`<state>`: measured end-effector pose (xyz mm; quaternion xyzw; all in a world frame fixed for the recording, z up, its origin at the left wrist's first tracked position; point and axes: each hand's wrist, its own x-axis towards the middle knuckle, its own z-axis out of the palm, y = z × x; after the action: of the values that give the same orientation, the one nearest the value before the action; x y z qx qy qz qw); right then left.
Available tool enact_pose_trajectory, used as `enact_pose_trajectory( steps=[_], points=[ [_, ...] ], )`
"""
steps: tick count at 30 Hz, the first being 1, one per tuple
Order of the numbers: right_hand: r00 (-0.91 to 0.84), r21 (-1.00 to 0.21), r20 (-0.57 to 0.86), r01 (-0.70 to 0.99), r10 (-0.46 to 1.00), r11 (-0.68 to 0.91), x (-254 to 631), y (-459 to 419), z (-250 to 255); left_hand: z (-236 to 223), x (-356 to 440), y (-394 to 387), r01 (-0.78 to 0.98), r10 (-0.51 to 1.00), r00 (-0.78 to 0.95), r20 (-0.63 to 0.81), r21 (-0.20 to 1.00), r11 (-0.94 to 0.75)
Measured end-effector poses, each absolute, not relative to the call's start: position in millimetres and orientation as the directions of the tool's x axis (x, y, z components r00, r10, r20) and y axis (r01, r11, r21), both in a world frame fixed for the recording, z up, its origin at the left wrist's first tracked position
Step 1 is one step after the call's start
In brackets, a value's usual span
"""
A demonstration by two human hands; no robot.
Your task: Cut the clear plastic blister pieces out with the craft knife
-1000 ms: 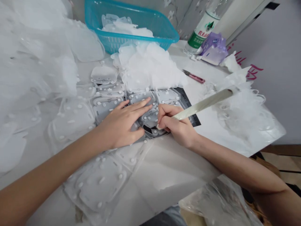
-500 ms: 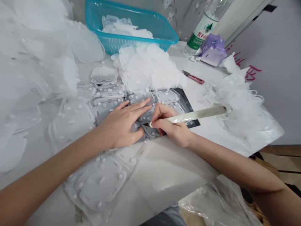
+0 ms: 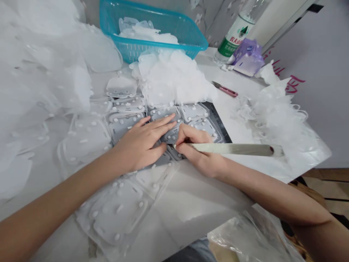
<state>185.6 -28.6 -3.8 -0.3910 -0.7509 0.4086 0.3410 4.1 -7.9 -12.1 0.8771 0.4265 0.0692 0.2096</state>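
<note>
My left hand (image 3: pixel 145 142) lies flat with fingers spread on a sheet of translucent, rounded plastic pieces (image 3: pixel 127 125) dotted with small white nubs. Just right of it, my right hand (image 3: pixel 200 149) pinches a long, pale, stick-like tool (image 3: pixel 234 149) that seems wrapped in clear film. The tool's tip is by my right fingertips, close to my left thumb, over the plastic pieces. Its far end, with a dark spot, points to the right. My fingers partly hide the tip, so I cannot tell what kind of tool it is. A dark mat (image 3: pixel 219 122) shows under the pieces.
A white heap (image 3: pixel 174 78) of pieces sits behind my hands, before a blue basket (image 3: pixel 201 42) holding more. Clear scraps (image 3: pixel 280 123) lie right, beyond pink-handled snips (image 3: pixel 227 91). A water bottle (image 3: pixel 231 40) and purple packet (image 3: pixel 248 58) stand behind. Translucent sheets (image 3: pixel 54 72) pile up left.
My right hand has rolled slightly, and the tool's far end has swung down toward me and to the right. The left hand stays put.
</note>
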Motion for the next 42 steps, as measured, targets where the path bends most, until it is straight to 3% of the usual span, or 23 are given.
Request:
enact_pose_trajectory(
  steps=[12,17,22,31,42],
  points=[
    [-0.516,-0.854,0.2,0.325,0.833,0.407,182.7,-31.9,-1.9,-10.5,5.0,-7.7,0.735,0.783,0.615,-0.093,0.426,-0.527],
    [-0.437,-0.91,0.191,0.256,0.879,0.326,180.1,-30.8,-2.9,-10.6,5.0,-6.9,0.734,0.781,0.619,-0.086,0.419,-0.535],
    [-0.375,-0.868,0.186,0.371,0.908,0.331,175.4,-36.1,-2.4,-10.7,5.3,-6.9,0.736,0.782,0.616,-0.091,0.418,-0.532],
    [-0.34,-0.866,0.183,0.388,0.923,0.315,173.9,-39.9,-1.7,-11.4,4.6,-7.8,0.719,0.779,0.624,-0.062,0.437,-0.54],
    [-0.434,-0.98,0.107,0.108,0.895,0.169,179.2,-24.4,-7.6,-9.7,4.3,-7.5,0.724,0.778,0.625,-0.069,0.426,-0.543]
  ],
)
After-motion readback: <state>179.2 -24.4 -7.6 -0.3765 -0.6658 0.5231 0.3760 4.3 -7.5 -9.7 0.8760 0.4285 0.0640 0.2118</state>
